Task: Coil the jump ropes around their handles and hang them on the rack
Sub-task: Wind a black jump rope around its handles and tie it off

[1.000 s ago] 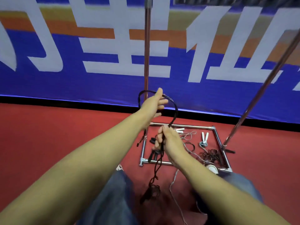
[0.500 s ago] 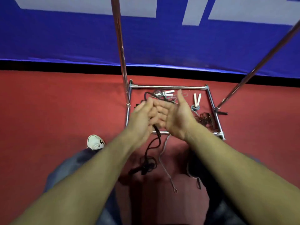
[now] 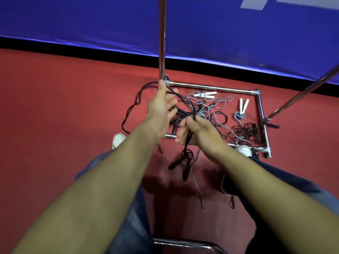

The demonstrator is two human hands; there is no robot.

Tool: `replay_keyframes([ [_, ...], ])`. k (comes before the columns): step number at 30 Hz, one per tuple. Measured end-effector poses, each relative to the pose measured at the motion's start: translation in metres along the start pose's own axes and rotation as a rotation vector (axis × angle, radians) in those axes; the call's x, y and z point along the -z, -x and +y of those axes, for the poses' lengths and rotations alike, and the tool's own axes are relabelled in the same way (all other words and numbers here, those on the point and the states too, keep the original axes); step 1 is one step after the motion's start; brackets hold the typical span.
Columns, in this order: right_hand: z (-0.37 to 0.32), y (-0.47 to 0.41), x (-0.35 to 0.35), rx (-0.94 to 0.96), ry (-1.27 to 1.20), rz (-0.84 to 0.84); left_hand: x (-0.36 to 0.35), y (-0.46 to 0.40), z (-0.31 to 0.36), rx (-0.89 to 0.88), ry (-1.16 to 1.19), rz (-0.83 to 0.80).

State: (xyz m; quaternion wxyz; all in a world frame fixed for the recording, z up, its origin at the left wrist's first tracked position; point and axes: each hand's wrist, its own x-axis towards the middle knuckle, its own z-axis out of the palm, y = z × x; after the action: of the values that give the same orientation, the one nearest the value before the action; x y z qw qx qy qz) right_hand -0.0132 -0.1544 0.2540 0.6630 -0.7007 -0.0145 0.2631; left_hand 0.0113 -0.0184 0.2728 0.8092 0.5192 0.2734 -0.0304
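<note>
Left hand (image 3: 160, 109) mid-frame, fingers spread, black rope (image 3: 132, 107) looped over it, right hand (image 3: 194, 131) gripping rope strands, rack (image 3: 211, 87) base behind

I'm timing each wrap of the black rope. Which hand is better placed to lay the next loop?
Probably the left hand: it is raised with a free length of the black jump rope running across its fingers. The right hand grips the gathered rope lower down, with the handles dangling beneath, so it anchors.
</note>
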Motion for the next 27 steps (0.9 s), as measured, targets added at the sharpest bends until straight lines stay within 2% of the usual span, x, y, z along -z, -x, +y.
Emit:
replay_keyframes([
  [3, -0.037, 0.001, 0.008, 0.015, -0.271, 0.011, -0.005, 0.006, -0.025, 0.03, -0.26, -0.148],
  [6, -0.064, -0.001, 0.022, 0.022, -0.434, 0.072, -0.015, 0.017, -0.051, 0.037, -0.455, -0.084],
  [10, -0.07, -0.018, 0.043, 0.057, -0.468, 0.236, -0.027, 0.033, -0.072, 0.186, -0.324, -0.248],
  [11, -0.067, -0.023, 0.049, 0.065, -0.457, 0.279, -0.03, 0.036, -0.069, 0.233, -0.231, -0.295],
  [13, -0.056, -0.029, 0.058, 0.02, -0.363, 0.309, -0.034, 0.036, -0.053, 0.324, 0.099, -0.365],
  [14, -0.049, -0.03, 0.058, -0.042, -0.319, 0.282, -0.034, 0.033, -0.042, 0.349, 0.284, -0.38],
  [16, -0.031, -0.03, 0.047, -0.181, -0.312, 0.092, -0.029, 0.022, -0.019, 0.335, 0.548, -0.389],
  [19, -0.015, -0.023, 0.021, -0.227, -0.042, -0.188, -0.013, 0.001, 0.004, 0.254, 0.726, -0.283],
  [22, -0.009, -0.014, 0.011, -0.266, 0.216, -0.352, 0.006, -0.007, 0.009, 0.239, 0.685, -0.149],
  [25, -0.002, -0.008, 0.009, -0.267, 0.112, -0.381, 0.021, -0.008, 0.012, 0.245, 0.66, -0.046],
  [27, -0.007, -0.007, 0.005, -0.26, -0.124, -0.316, 0.035, -0.005, 0.011, 0.223, 0.567, -0.067],
])
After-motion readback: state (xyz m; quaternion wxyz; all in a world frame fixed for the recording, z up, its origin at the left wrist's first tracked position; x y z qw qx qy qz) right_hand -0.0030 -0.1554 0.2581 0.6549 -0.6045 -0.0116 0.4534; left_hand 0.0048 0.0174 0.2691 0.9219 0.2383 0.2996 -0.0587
